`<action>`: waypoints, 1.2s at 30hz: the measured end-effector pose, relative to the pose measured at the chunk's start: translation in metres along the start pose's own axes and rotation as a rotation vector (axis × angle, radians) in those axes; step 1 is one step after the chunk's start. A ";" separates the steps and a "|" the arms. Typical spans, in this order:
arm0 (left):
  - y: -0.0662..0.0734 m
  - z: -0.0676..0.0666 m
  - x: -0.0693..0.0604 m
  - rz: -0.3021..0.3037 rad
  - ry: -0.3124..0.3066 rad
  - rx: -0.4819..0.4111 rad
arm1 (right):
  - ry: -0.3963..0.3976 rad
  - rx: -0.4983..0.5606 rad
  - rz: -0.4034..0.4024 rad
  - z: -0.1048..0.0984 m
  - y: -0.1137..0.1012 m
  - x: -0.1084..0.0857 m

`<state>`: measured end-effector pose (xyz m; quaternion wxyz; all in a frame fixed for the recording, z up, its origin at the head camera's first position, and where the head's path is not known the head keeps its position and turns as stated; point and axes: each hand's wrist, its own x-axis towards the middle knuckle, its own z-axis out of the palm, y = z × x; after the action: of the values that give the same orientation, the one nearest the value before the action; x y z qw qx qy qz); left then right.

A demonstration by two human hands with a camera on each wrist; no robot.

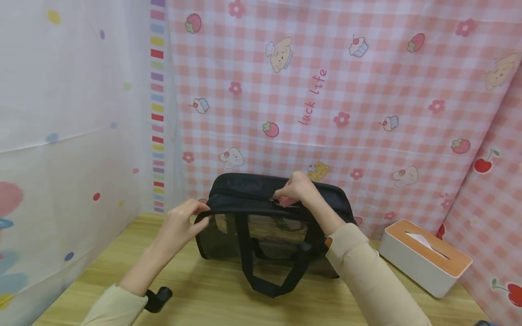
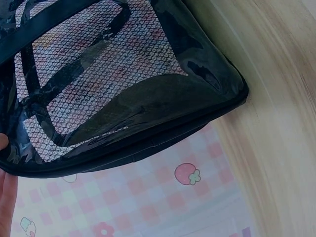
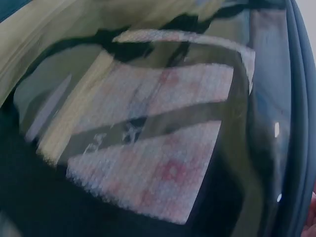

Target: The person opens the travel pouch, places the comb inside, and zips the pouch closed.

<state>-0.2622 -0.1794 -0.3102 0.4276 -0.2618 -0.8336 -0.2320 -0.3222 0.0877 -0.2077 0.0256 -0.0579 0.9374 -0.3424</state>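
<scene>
A black bag (image 1: 220, 240) with see-through panels and mesh stands upright on the table, its strap handle (image 1: 273, 289) hanging down in front. My left hand (image 1: 179, 226) grips the bag's upper left corner between thumb and fingers. In the left wrist view, part of that hand (image 2: 7, 202) shows at the left edge beside the bag's rim (image 2: 98, 160). On top, my right hand (image 1: 299, 188) pinches the zipper pull (image 1: 272, 199) near the middle of the zipper. The right wrist view mostly shows the bag's clear panel (image 3: 148, 148); the fingertips are hidden there.
A white tissue box (image 1: 420, 262) with a wooden lid stands to the right. Pink checked cloth (image 1: 326, 99) hangs close behind the bag, and white dotted cloth (image 1: 73, 113) lines the left side. Wood-grain table (image 1: 212, 299) shows in front.
</scene>
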 end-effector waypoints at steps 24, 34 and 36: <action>0.000 0.002 0.001 -0.032 0.005 0.014 | 0.006 0.171 -0.054 -0.034 0.051 -0.016; -0.001 0.004 0.002 0.029 0.041 0.014 | 0.084 0.155 -0.056 -0.049 0.073 -0.027; -0.002 0.005 0.002 0.043 0.052 0.016 | 0.095 0.153 -0.065 -0.052 0.076 -0.029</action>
<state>-0.2674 -0.1775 -0.3113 0.4561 -0.2703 -0.8181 -0.2229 -0.3048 0.1823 -0.2165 -0.0256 -0.0700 0.9063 -0.4160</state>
